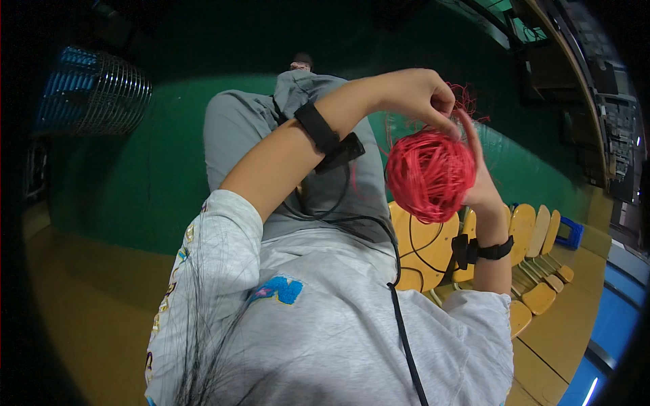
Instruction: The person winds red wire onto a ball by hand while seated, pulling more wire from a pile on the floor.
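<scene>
A round ball of red string (430,176) sits against my right hand (482,183), whose palm and thumb side support it from the right. One finger of that hand points up beside the ball's top edge. My left hand (428,101) reaches across from the left, its fingers curled and pinched together just above the ball, the thumb touching its top. Loose red strands (467,101) stick out beyond the fingers, and the pinch appears to be on this string. The fingertips of my right hand are partly hidden behind the ball.
Yellow chairs (525,230) stand in a row at the right, with a blue plastic stool or crate (570,233) behind. A shiny wire basket (112,95) is at the far left. Black straps circle both wrists, and a black cable (399,318) runs down my shirt.
</scene>
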Demonstrator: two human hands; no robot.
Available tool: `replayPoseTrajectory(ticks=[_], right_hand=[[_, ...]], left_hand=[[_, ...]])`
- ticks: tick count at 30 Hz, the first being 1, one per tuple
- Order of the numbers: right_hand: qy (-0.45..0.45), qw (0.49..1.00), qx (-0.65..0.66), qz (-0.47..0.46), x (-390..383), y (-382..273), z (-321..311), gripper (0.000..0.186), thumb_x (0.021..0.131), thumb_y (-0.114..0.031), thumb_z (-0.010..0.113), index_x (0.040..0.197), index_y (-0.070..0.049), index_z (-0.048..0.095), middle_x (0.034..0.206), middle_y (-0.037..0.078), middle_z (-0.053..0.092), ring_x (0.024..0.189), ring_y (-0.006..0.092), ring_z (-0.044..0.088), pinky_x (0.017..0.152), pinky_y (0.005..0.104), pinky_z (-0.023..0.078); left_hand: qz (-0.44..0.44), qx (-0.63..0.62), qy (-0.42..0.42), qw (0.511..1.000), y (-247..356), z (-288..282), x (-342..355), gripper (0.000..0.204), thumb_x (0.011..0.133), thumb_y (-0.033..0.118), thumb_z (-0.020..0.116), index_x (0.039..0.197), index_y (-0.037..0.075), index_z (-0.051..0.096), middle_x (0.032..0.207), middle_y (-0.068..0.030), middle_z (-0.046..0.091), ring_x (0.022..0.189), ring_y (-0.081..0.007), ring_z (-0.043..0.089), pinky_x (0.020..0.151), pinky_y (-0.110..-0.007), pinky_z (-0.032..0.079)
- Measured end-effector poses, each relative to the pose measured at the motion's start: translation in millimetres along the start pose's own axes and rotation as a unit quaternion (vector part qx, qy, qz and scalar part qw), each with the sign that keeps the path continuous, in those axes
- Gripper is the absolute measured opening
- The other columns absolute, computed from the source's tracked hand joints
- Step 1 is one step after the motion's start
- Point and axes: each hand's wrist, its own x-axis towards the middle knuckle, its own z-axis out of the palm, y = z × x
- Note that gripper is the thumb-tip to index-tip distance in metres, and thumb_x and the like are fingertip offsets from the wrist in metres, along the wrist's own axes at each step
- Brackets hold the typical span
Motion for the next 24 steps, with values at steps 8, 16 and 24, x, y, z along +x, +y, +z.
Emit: replayPoseTrajectory(ticks=[8, 16, 24], right_hand=[[0.080, 0.944, 0.317, -0.055, 2.2, 1.6, -10.5, 0.063, 0.087, -0.014, 0.057, 0.141, -0.011, 0.024, 0.131, 0.018, 0.044, 0.115, 0.0269, 0.051, 0.093, 0.0429, 0.048], [-0.013, 0.885, 0.454, -0.106, -1.7, -4.1, -26.5, 0.057, 0.087, -0.025, 0.057, 0.135, -0.008, 0.033, 0.130, 0.018, 0.040, 0.115, 0.0330, 0.045, 0.088, 0.0493, 0.050], [-0.096, 0.826, 0.551, -0.073, -5.0, -3.9, -18.2, 0.056, 0.086, -0.027, 0.056, 0.134, -0.007, 0.035, 0.129, 0.018, 0.038, 0.114, 0.0348, 0.044, 0.085, 0.0503, 0.050]], left_hand=[[0.013, -0.184, 0.048, 0.982, -24.3, 12.4, 2.8, 0.022, 0.088, 0.023, 0.060, 0.101, 0.006, 0.061, 0.092, -0.0032, 0.062, 0.086, -0.0120, 0.057, 0.080, -0.027, 0.047], [0.034, -0.237, 0.071, 0.968, -22.6, 22.2, -12.1, 0.038, 0.084, 0.005, 0.057, 0.122, 0.005, 0.052, 0.115, -0.0106, 0.058, 0.099, -0.0174, 0.059, 0.087, -0.031, 0.047], [0.012, -0.167, 0.121, 0.978, -25.0, 7.4, -24.7, 0.019, 0.083, 0.020, 0.065, 0.093, 0.004, 0.070, 0.086, -0.0057, 0.068, 0.082, -0.0129, 0.063, 0.074, -0.026, 0.050]])
